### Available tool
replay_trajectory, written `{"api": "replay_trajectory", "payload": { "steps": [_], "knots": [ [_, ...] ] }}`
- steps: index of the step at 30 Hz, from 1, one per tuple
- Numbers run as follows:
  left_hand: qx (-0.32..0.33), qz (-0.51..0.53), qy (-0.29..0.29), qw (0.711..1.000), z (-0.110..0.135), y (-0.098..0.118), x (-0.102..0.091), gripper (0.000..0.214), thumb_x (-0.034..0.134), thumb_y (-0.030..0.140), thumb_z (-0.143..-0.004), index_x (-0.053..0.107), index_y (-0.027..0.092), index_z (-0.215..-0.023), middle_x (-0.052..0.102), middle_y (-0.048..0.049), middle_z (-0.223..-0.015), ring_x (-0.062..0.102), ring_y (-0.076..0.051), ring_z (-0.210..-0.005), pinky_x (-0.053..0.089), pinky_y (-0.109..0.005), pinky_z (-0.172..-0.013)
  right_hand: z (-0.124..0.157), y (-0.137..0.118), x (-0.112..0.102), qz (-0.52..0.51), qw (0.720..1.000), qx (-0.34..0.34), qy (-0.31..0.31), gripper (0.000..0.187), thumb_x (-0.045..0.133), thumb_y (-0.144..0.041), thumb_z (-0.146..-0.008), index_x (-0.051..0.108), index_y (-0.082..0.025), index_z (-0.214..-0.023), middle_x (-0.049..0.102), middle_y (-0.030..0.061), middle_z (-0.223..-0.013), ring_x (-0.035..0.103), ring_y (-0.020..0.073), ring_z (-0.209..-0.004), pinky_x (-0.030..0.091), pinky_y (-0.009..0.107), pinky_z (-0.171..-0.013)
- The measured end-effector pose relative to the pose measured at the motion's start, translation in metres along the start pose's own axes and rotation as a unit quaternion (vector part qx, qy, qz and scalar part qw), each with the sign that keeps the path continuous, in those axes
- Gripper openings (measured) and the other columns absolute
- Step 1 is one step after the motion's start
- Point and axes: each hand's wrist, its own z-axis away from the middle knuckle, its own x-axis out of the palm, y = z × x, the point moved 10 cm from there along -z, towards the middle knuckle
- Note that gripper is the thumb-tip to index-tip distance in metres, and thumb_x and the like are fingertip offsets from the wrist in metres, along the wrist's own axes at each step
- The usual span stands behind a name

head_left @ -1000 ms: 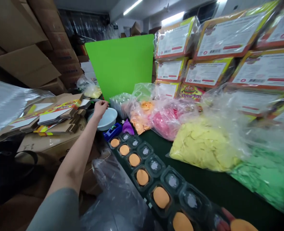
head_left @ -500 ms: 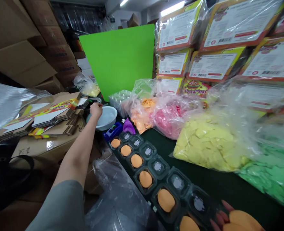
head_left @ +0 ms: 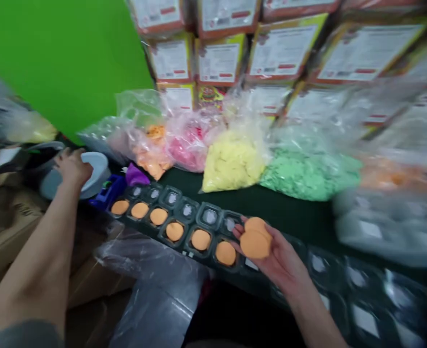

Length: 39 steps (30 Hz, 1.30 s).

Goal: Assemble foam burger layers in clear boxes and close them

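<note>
My right hand point(head_left: 282, 263) is palm up, fingers curled around a few flat orange discs point(head_left: 256, 240), over the row of clear plastic containers. My left hand point(head_left: 72, 166) is stretched out over the pale basin point(head_left: 98, 166) at the left, its fingers apart and slightly blurred. I see nothing in it. Along the near row, several containers each hold one orange disc point(head_left: 201, 239). Their attached lids point(head_left: 209, 216) lie opened behind them, each with a whitish patch. More containers point(head_left: 356, 278) run to the right, where I make out no discs.
Behind the containers sit bags of orange point(head_left: 153, 157), pink point(head_left: 190, 147), yellow point(head_left: 233, 162) and green pieces point(head_left: 307, 174). A blue tape dispenser point(head_left: 109, 192) and a purple item point(head_left: 136, 175) are near the basin. Wrapped boxes point(head_left: 220, 60) and a green board point(head_left: 64, 58) stand behind.
My view has swung right and down. My right hand with the orange discs has come fully into view. My left hand has gone from closed fingers at the basin to spread fingers over it.
</note>
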Motion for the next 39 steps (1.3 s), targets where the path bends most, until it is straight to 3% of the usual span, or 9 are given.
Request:
{"api": "replay_trajectory", "payload": {
  "steps": [2,4,7,10,12,18,24,30,39],
  "knots": [
    [0.121,0.089,-0.016,0.989,0.047,0.062,0.002,0.038,0.06,0.021,-0.091,0.063,0.016,-0.129,0.065,-0.0036,-0.132,0.055,-0.025,-0.121,0.037,-0.043,-0.109,-0.001,-0.001,-0.002,-0.005,1.0,-0.007,-0.018,0.044,0.058,-0.026,-0.094,0.058,-0.009,-0.135,0.072,0.0206,-0.125,0.066,0.0336,-0.122,0.051,0.058,-0.103],
    [0.235,0.234,-0.056,0.942,0.13,0.126,-0.005,0.027,0.056,0.029,-0.096,0.069,0.019,-0.117,0.072,-0.0009,-0.114,0.063,-0.021,-0.103,0.047,-0.035,-0.098,-0.002,-0.002,-0.008,-0.005,0.999,-0.015,-0.029,0.042,0.056,-0.026,-0.096,0.058,-0.008,-0.134,0.072,0.0214,-0.124,0.065,0.0331,-0.123,0.05,0.058,-0.104],
    [0.402,0.37,-0.228,0.806,0.29,0.218,-0.012,0.024,0.059,0.037,-0.096,0.073,0.021,-0.107,0.072,-0.005,-0.103,0.066,-0.022,-0.096,0.052,-0.035,-0.089,-0.002,0.0,-0.017,-0.013,0.999,-0.014,-0.048,0.036,0.055,-0.025,-0.096,0.061,-0.009,-0.128,0.073,0.0208,-0.122,0.067,0.0313,-0.12,0.052,0.055,-0.102],
    [0.527,0.383,-0.324,0.685,0.413,0.275,-0.02,0.037,0.061,0.039,-0.097,0.065,0.022,-0.129,0.063,-0.0115,-0.124,0.059,-0.024,-0.113,0.049,-0.039,-0.099,0.0,-0.003,-0.021,-0.024,0.997,-0.009,-0.068,0.025,0.05,-0.023,-0.099,0.066,-0.014,-0.115,0.078,0.0127,-0.108,0.074,0.0225,-0.101,0.059,0.039,-0.093],
    [0.57,0.374,-0.336,0.65,0.448,0.294,-0.024,0.037,0.062,0.036,-0.097,0.062,0.022,-0.131,0.059,-0.0126,-0.132,0.054,-0.026,-0.12,0.045,-0.043,-0.105,0.002,-0.01,-0.023,-0.03,0.997,-0.019,-0.074,0.024,0.046,-0.022,-0.101,0.068,-0.017,-0.108,0.079,0.0071,-0.097,0.075,0.0175,-0.089,0.061,0.03,-0.086],
    [0.477,0.429,-0.381,0.665,0.449,0.309,-0.03,0.015,0.059,0.033,-0.097,0.063,0.019,-0.098,0.067,-0.0055,-0.1,0.06,-0.02,-0.095,0.05,-0.032,-0.086,0.017,-0.032,-0.026,-0.008,0.994,-0.026,-0.103,0.023,0.049,-0.027,-0.101,0.068,-0.018,-0.111,0.079,0.0074,-0.103,0.073,0.0209,-0.103,0.058,0.037,-0.099],
    [0.317,0.465,-0.448,0.695,0.465,0.284,0.008,0.019,0.063,0.037,-0.094,0.061,0.018,-0.099,0.067,-0.0011,-0.086,0.062,-0.014,-0.079,0.046,-0.023,-0.07,0.043,-0.052,-0.085,0.029,0.995,-0.072,-0.056,0.016,0.069,-0.03,-0.092,0.072,-0.02,-0.104,0.078,0.0072,-0.111,0.068,0.0267,-0.118,0.052,0.049,-0.107],
    [0.373,0.317,-0.474,0.732,0.497,0.268,0.046,0.015,0.059,0.029,-0.097,0.065,0.023,-0.109,0.073,-0.0003,-0.092,0.068,-0.017,-0.085,0.045,-0.026,-0.074,0.067,-0.059,-0.13,0.056,0.992,-0.114,0.007,0.027,0.087,-0.03,-0.075,0.077,-0.019,-0.097,0.077,0.0061,-0.114,0.071,0.0304,-0.112,0.058,0.048,-0.101],
    [0.518,0.202,-0.343,0.757,0.506,0.279,0.034,0.019,0.055,0.025,-0.099,0.073,0.02,-0.102,0.067,-0.0089,-0.105,0.056,-0.026,-0.101,0.044,-0.041,-0.092,0.075,-0.055,-0.12,0.07,0.991,-0.115,-0.015,0.027,0.084,-0.033,-0.078,0.074,-0.019,-0.099,0.079,0.0096,-0.1,0.07,0.0335,-0.112,0.058,0.052,-0.096]
  ]
}}
